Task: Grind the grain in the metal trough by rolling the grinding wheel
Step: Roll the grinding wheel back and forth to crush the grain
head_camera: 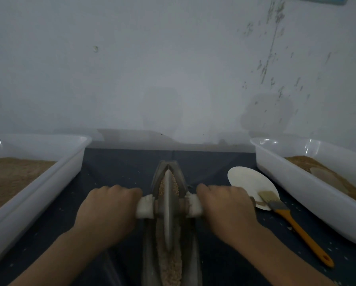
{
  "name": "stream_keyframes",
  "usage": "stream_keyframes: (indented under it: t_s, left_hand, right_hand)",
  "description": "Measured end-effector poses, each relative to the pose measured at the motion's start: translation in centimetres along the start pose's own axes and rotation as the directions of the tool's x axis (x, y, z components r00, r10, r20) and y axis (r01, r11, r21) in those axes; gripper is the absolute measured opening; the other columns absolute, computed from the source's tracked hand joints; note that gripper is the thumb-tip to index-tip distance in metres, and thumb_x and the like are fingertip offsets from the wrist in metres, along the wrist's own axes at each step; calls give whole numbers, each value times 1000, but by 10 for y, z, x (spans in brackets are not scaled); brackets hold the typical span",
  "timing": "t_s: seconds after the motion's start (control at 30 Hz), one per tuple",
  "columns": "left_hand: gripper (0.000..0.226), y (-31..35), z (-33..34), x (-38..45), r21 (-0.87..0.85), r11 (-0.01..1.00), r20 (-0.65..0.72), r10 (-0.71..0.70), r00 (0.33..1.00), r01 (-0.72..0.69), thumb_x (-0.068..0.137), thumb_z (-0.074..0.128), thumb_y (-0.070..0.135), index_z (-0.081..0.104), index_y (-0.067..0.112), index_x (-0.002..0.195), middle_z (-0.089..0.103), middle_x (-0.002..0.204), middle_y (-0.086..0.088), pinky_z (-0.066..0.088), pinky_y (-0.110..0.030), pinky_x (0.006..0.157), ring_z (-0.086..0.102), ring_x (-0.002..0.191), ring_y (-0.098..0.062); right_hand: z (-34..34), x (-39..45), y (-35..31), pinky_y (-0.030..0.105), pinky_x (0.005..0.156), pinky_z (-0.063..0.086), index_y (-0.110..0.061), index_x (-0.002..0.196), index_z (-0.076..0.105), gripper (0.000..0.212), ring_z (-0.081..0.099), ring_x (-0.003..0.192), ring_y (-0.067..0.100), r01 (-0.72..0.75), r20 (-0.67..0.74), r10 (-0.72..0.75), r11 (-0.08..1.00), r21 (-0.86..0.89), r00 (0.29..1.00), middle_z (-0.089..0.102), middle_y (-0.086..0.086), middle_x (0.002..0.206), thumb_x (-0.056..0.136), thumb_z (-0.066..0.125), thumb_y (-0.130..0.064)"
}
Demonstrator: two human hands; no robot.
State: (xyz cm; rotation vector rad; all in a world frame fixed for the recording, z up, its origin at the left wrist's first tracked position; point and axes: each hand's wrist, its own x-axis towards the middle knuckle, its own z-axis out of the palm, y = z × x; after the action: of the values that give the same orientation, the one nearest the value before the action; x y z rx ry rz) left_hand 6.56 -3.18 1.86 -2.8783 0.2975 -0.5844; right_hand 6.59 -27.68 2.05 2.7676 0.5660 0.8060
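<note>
A narrow boat-shaped metal trough runs away from me down the middle of the dark mat. Brown grain fills its groove. A thin metal grinding wheel stands upright in the groove, on an axle whose two ends are wrapped in white cloth. My left hand grips the left wrapped handle. My right hand grips the right wrapped handle. Both sets of fingers curl over the handles, on either side of the trough.
A white plastic tub of brown grain stands at the left, another tub at the right. A white paper plate and a brush with an orange handle lie right of the trough. A pale wall rises close behind.
</note>
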Motion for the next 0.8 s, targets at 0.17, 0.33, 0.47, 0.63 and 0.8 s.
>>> stream_keyframes:
  t_s: [0.17, 0.33, 0.47, 0.63, 0.8]
  left_hand:
    - [23, -3, 14, 29, -21, 1000, -84, -17, 996, 16, 79, 53, 45, 35, 32, 73, 38, 62, 8, 25, -28, 50, 49, 58, -14]
    - [26, -2, 2, 6, -81, 996, -40, 28, 999, -31, 81, 51, 49, 31, 34, 75, 48, 71, 10, 31, -28, 55, 52, 65, -10]
    - [48, 3, -24, -21, -57, 963, -116, 257, 959, -265, 45, 77, 43, 32, 34, 63, 45, 54, 10, 19, -24, 45, 47, 45, -10]
    - [29, 10, -22, -13, -8, 984, -103, 176, 979, -178, 70, 62, 41, 35, 31, 77, 56, 75, 9, 36, -29, 55, 58, 67, -16]
    - [29, -7, 13, 15, -69, 994, -98, 83, 992, -90, 77, 60, 39, 32, 33, 76, 52, 72, 9, 29, -29, 55, 52, 63, -14]
  right_hand:
    - [11, 42, 5, 29, 55, 33, -22, 93, 48, 20, 61, 72, 20, -26, 46, 27, 1000, -9, 999, 63, -2, 86, 81, 63, -25]
    - [-1, 9, 0, 29, 45, 39, -23, 80, 54, 34, 56, 52, 17, 25, 19, -25, 999, 36, 1000, 59, -3, 65, 61, 81, -25]
    - [-23, -27, -10, 33, 52, 38, -33, 81, 30, 40, 59, 67, 19, -81, 212, 52, 988, 131, 976, 55, -5, 76, 71, 69, -34]
    - [-14, -31, -5, 34, 59, 42, -34, 78, 28, 32, 56, 69, 17, -157, 263, 114, 976, 151, 958, 50, -7, 75, 79, 60, -40]
    - [-2, 10, 2, 28, 44, 29, -23, 75, 51, 31, 56, 48, 20, 32, 54, -32, 999, -2, 998, 58, -2, 61, 59, 79, -24]
